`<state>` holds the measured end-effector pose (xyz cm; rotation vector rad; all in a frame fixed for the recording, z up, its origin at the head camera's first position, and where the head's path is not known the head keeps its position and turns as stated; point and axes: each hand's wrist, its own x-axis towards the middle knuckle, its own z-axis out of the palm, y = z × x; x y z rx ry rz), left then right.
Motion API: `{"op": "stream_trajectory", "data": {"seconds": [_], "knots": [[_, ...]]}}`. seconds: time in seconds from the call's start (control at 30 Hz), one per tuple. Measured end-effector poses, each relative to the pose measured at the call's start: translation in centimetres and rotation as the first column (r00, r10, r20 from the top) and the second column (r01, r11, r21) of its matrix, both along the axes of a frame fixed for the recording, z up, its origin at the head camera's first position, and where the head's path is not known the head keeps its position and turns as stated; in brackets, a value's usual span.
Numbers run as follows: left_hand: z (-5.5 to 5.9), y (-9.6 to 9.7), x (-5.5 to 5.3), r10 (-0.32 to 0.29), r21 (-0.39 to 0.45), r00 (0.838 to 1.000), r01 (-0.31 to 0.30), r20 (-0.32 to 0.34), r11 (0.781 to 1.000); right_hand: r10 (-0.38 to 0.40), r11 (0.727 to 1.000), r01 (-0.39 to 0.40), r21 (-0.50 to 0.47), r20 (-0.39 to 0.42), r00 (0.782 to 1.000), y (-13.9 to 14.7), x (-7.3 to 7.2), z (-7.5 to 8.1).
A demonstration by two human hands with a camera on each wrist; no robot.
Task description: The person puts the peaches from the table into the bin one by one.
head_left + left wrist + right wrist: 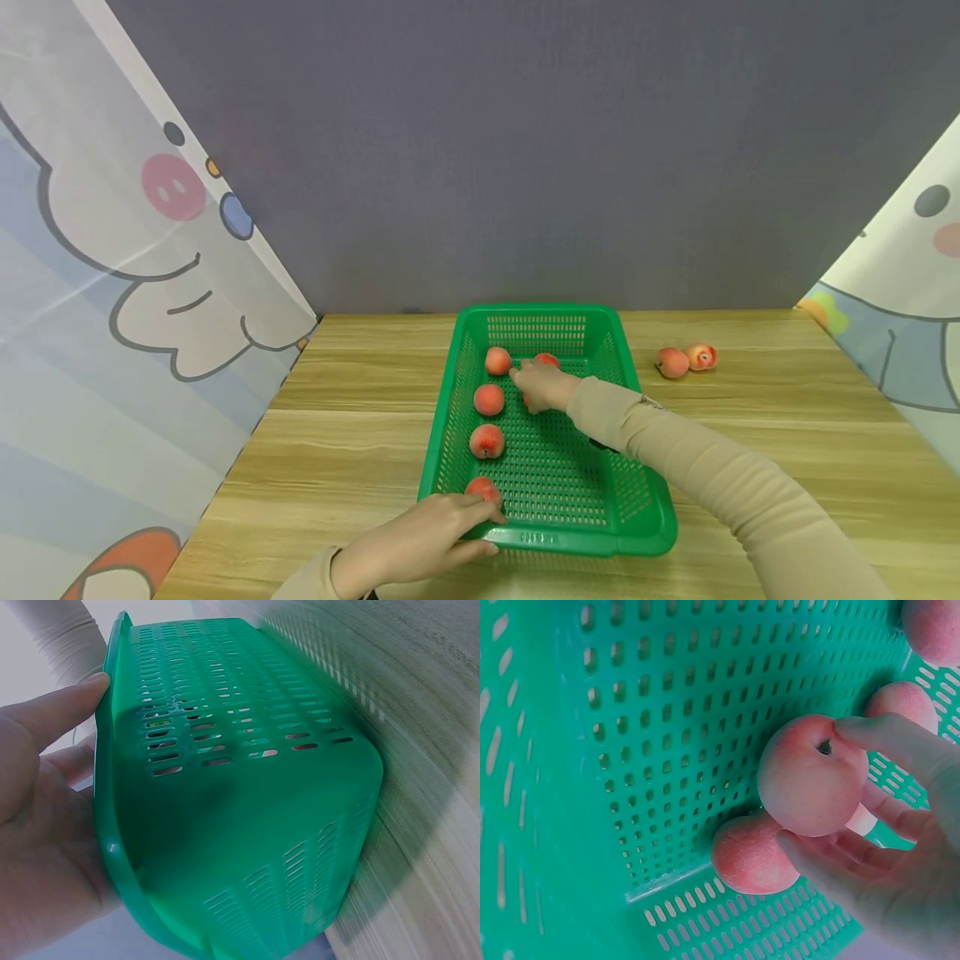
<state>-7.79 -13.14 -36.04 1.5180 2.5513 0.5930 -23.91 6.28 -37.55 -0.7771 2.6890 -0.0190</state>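
Observation:
A green plastic basket (555,540) with slotted walls stands on the wooden table. My left hand (423,533) grips its front-left rim; in the left wrist view the hand's thumb and fingers lie on either side of that rim (112,847). Inside the basket, my right hand (543,387) pinches a red-yellow peach (810,784) between thumb and fingers, its stem hollow showing. Another peach (751,855) sits just beyond the held one on the basket floor. Several peaches, such as this one (489,400), form a row along the left wall. One more peach (547,360) shows behind my right hand.
Two peaches (672,362) lie touching on the table (750,450), right of the basket. A dark grey panel (540,150) rises at the table's back edge. Printed cartoon sheets (172,250) hang at both sides.

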Motion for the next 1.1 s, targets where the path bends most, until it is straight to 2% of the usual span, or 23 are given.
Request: {"op": "stream_trajectory", "data": {"seconds": [0.43,0.7,0.97,1.1], "knots": [[-0.1,0.0,0.0,-0.001,0.009,1.0,0.001,-0.01,1.0,-0.012,0.999,0.013,-0.052,0.03,0.999,-0.2,0.6,1.1],[-0.1,0.0,0.0,0.0,0.013,1.0,0.0,-0.005,1.0,-0.05,0.995,0.059,-0.082,0.103,0.993,-0.2,0.4,2.0],[0.0,0.0,-0.1,-0.002,0.016,1.0,0.002,0.006,1.0,-0.004,0.992,0.01,-0.124,0.05,0.999,-0.2,0.7,3.9],[0.0,0.0,0.0,-0.007,0.022,1.0,0.006,0.006,1.0,0.008,0.993,-0.005,-0.114,0.025,1.0,-0.1,1.1,5.0]]}}
